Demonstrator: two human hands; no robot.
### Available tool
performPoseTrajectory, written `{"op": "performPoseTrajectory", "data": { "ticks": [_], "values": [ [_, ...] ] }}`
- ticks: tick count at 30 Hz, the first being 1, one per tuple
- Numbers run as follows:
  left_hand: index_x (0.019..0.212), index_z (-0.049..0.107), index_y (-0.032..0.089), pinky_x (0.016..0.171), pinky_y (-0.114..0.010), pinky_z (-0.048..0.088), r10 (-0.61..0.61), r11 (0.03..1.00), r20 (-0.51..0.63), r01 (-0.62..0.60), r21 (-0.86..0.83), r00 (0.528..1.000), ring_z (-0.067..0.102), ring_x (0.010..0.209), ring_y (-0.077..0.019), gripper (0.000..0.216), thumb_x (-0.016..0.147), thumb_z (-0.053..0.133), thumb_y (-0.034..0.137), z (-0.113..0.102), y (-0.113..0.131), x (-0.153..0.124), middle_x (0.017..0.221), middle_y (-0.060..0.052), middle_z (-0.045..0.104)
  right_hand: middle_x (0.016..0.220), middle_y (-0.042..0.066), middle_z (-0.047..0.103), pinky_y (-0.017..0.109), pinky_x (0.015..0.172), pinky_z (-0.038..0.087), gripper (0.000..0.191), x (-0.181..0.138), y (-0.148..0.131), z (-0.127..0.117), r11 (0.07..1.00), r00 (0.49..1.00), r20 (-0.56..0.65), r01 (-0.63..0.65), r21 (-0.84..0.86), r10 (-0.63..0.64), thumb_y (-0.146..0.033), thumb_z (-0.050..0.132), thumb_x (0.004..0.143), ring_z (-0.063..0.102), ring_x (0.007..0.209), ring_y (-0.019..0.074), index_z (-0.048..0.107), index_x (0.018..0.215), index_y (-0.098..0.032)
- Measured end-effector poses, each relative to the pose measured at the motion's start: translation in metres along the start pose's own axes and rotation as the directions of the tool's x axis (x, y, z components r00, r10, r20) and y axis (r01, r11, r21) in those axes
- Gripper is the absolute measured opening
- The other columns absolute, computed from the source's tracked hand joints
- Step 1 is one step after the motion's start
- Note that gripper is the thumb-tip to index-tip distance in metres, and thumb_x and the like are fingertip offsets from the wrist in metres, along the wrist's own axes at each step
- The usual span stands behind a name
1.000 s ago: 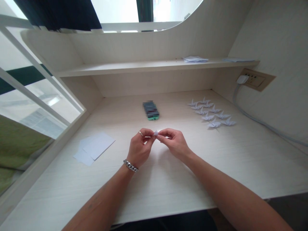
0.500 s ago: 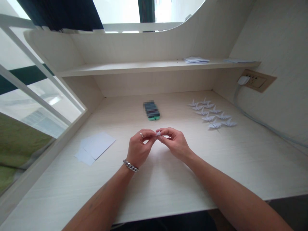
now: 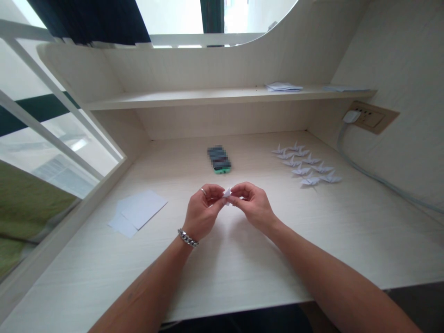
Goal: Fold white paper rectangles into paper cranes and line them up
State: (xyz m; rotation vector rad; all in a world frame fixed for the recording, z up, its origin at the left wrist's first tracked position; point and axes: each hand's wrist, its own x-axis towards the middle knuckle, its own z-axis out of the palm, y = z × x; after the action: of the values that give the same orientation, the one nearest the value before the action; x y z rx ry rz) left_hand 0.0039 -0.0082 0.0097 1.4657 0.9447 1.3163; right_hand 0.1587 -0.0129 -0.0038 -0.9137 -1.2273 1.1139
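Observation:
A small piece of folded white paper [image 3: 226, 193] is pinched between both hands above the middle of the desk. My left hand [image 3: 204, 210], with a ring and a chain bracelet, grips its left side between thumb and fingers. From the other side my right hand [image 3: 254, 203] pinches it the same way. The fingertips cover much of the paper, so its exact folded shape is hard to make out. Folded paper cranes [image 3: 301, 170] stand in rows at the right. To the left lie a few flat white paper sheets [image 3: 144, 208].
A phone with a green edge [image 3: 222, 170] lies beyond my hands, its screen blurred. The shelf [image 3: 194, 101] across the back carries folded papers [image 3: 283, 86]. On the right wall a plug sits in a socket [image 3: 373, 117], its cable [image 3: 367, 171] running along the desk.
My fingertips have shifted slightly on the folded paper, and more of it shows between them. The cranes, sheets and phone stay where they were.

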Motion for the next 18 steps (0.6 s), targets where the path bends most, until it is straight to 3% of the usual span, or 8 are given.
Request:
{"op": "performPoseTrajectory", "data": {
  "ticks": [3,7,12,18],
  "values": [
    [0.088,0.067,0.013,0.071,-0.029,0.055,-0.070,0.996,0.034,0.072,-0.045,0.997,0.066,0.073,-0.0155,0.025,0.069,0.078,0.024,0.0002,0.0015,0.0013,0.079,-0.005,0.071,0.074,0.004,0.071,0.030,0.065,0.052,0.033,0.0008,0.0001,-0.0010,0.999,0.998,0.028,-0.049,-0.002,0.049,-0.038,0.080,0.066,0.065,0.069,0.0167,0.069,0.088,-0.017],
    [0.081,0.070,0.011,0.069,-0.029,0.054,-0.140,0.990,0.053,0.141,-0.025,0.989,0.066,0.069,-0.0161,0.024,0.068,0.079,0.028,-0.0009,0.0022,0.0034,0.076,-0.007,0.072,0.072,0.004,0.071,0.029,0.063,0.051,0.030,0.0015,-0.0015,-0.0015,0.995,0.994,0.027,-0.102,-0.004,0.102,-0.040,0.080,0.063,0.063,0.065,0.0157,0.070,0.076,-0.016],
    [0.076,0.070,0.012,0.062,-0.027,0.052,-0.170,0.986,0.056,0.169,0.007,0.984,0.064,0.063,-0.0147,0.024,0.069,0.078,0.034,-0.0011,0.0038,0.0047,0.068,-0.005,0.069,0.069,0.004,0.070,0.030,0.063,0.049,0.026,0.0008,-0.0041,-0.0013,0.989,0.989,0.032,-0.147,-0.015,0.148,-0.038,0.080,0.062,0.062,0.065,0.0158,0.070,0.072,-0.015],
    [0.071,0.067,0.013,0.058,-0.024,0.049,-0.196,0.981,0.055,0.196,-0.004,0.979,0.059,0.059,-0.0118,0.023,0.070,0.077,0.034,-0.0008,0.0038,0.0052,0.064,-0.002,0.065,0.067,0.000,0.065,0.027,0.060,0.046,0.025,0.0003,-0.0033,-0.0011,0.990,0.982,0.124,-0.141,-0.018,0.143,-0.039,0.075,0.069,0.057,0.062,0.0126,0.067,0.074,-0.016]
  ]
}}
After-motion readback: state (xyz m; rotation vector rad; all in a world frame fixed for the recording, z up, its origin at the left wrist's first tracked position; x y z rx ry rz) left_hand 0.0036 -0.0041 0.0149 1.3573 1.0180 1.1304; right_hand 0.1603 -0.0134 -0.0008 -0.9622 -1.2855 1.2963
